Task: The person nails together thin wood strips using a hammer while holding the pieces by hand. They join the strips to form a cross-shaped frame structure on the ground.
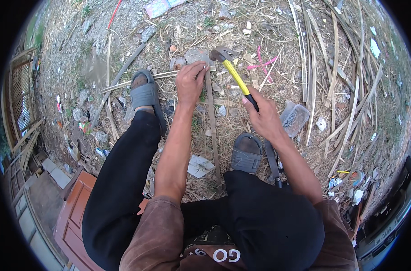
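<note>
My right hand [262, 113] grips the black end of a claw hammer [235, 74] with a yellow and black handle. The hammer's metal head is just right of my left fingertips. My left hand [190, 83] is closed in a pinch over the meeting point of two thin wooden strips; a tiny pale speck shows at the fingertips, too small to name. One wooden strip [165, 75] runs leftward past my left foot. The other wooden strip [211, 117] extends back toward me between my legs. A flat grey stone [196, 55] lies just behind the joint.
A clear plastic tub [295, 118] with small contents sits right of my right forearm. Many long wooden strips [334, 67] are heaped at the right. My sandalled feet flank the work. Pink ribbon [263, 64], rubble and litter dot the dry grass. A reddish-brown panel [77, 203] lies lower left.
</note>
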A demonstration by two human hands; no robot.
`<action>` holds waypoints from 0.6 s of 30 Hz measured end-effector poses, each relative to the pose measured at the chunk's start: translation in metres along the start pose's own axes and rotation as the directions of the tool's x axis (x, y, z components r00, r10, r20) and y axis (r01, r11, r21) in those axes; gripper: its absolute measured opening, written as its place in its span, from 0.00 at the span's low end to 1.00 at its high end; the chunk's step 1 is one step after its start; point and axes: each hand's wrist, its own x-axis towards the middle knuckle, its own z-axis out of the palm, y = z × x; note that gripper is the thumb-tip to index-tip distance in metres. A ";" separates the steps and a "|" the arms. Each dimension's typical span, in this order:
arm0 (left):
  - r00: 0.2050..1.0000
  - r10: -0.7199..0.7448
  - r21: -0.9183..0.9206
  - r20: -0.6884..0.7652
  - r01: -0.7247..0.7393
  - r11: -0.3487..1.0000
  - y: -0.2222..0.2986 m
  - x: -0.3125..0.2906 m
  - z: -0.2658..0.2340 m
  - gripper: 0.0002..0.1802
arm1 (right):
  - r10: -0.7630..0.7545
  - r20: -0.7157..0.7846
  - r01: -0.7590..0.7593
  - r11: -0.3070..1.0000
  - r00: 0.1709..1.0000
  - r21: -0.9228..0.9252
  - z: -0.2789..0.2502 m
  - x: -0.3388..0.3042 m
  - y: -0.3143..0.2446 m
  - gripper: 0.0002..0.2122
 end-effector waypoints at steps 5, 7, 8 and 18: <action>1.000 0.021 0.041 -0.003 -0.021 0.999 0.003 0.000 -0.002 0.07 | -0.034 0.049 0.035 0.999 0.998 -0.009 0.008 0.000 -0.003 0.16; 1.000 0.021 0.048 -0.005 -0.020 0.999 0.003 0.001 -0.002 0.07 | -0.049 0.061 0.052 0.997 0.997 -0.052 0.013 0.001 0.002 0.16; 1.000 0.013 0.049 0.002 -0.013 0.999 0.003 0.000 -0.001 0.07 | -0.042 0.066 0.046 0.997 0.997 -0.058 0.013 0.002 0.003 0.16; 0.997 -0.049 -0.014 -0.058 0.048 0.999 0.000 -0.005 0.003 0.08 | -0.066 0.021 0.066 0.998 0.998 -0.006 0.015 -0.006 0.005 0.17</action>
